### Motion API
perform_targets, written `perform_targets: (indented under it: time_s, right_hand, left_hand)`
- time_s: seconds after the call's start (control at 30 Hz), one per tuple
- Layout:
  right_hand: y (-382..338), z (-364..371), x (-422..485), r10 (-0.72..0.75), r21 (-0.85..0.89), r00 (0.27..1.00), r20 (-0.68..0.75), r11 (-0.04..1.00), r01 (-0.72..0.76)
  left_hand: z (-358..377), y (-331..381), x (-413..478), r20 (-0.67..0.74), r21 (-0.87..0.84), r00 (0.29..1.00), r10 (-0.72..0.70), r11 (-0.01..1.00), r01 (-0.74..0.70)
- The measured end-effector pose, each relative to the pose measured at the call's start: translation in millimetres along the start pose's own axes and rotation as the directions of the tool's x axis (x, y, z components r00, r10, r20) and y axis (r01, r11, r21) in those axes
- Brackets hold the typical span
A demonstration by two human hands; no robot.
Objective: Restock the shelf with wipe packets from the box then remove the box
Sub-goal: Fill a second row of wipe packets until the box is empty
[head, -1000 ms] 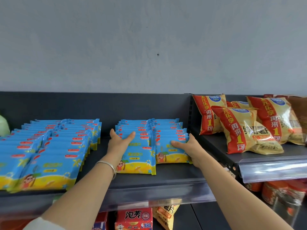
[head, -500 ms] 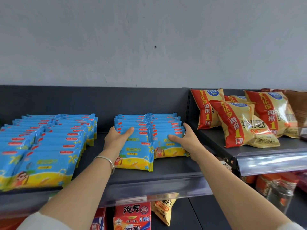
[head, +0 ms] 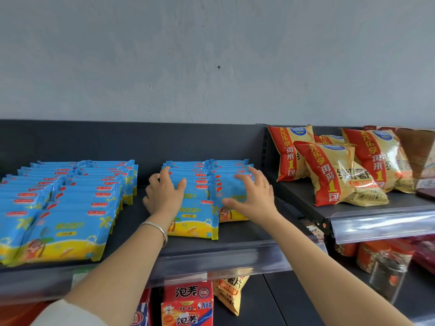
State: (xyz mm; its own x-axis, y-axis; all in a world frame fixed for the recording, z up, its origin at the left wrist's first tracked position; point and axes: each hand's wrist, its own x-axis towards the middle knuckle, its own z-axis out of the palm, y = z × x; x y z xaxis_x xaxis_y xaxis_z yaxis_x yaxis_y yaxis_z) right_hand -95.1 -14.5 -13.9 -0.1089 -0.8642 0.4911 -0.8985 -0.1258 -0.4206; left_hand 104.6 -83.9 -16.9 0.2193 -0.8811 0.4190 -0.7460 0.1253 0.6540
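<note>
Left wipe packets (head: 68, 208): two overlapping blue-and-yellow rows are laid flat on the dark shelf (head: 235, 238), well apart from both hands.
Left hand (head: 162, 196): it is spread, palm down, over the left row of the middle group. The fingers are laid loosely on the packet tops and the thumb is pointed towards the right row. Nothing is gripped. A silver bracelet (head: 156, 229) is worn at the wrist.
Middle wipe packets (head: 195, 220): two shingled rows are set side by side and touching. The front packet of the left row is exposed below the left hand, while the rows behind are partly covered by both hands.
Right hand (head: 253, 196): it is rested on the right row with the fingers fanned wide and nearly straight and the thumb stretched leftwards. No packet is pinched.
Chip bags (head: 336, 177): red-and-yellow bags are leaned together on the neighbouring higher shelf section, near the right hand.
Brown carton (head: 416, 149): it is seen only partly at the far right edge, behind the bags.
Snack box (head: 188, 304): a red-and-white box is stood on the lower shelf, beneath the forearms.
</note>
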Motion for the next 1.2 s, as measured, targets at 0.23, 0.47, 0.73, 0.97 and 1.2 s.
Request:
perform_targets:
  time_s: [0.23, 0.47, 0.73, 0.97, 1.2]
  right_hand:
    - [-28.6, 11.1, -8.8, -0.21, -0.22, 0.951, 0.225, 0.94, 0.26]
    - [-33.8, 22.8, -0.9, -0.174, -0.3, 0.972, 0.158, 0.929, 0.215]
    - [-32.1, 30.5, 0.4, -0.204, -0.353, 0.975, 0.092, 0.909, 0.223]
    - [-22.0, 22.9, 0.9, -0.221, -0.266, 0.975, 0.005, 0.94, 0.215]
    - [-22.8, 21.3, 0.4, -0.225, -0.259, 0.973, -0.045, 0.944, 0.206]
  left_hand:
    - [-3.2, 0.4, 1.9, -0.031, -0.008, 0.999, 0.027, 1.0, -0.027]
    - [-23.2, -6.0, -12.0, 0.239, 0.177, 0.895, 0.377, 0.889, -0.422]
    - [-22.1, -9.3, -21.9, 0.314, 0.437, 0.797, 0.516, 0.666, -0.604]
    - [-18.3, -6.1, -16.4, 0.382, 0.389, 0.738, 0.557, 0.627, -0.675]
    - [-21.3, 0.5, -18.5, 0.42, 0.373, 0.695, 0.584, 0.587, -0.719]
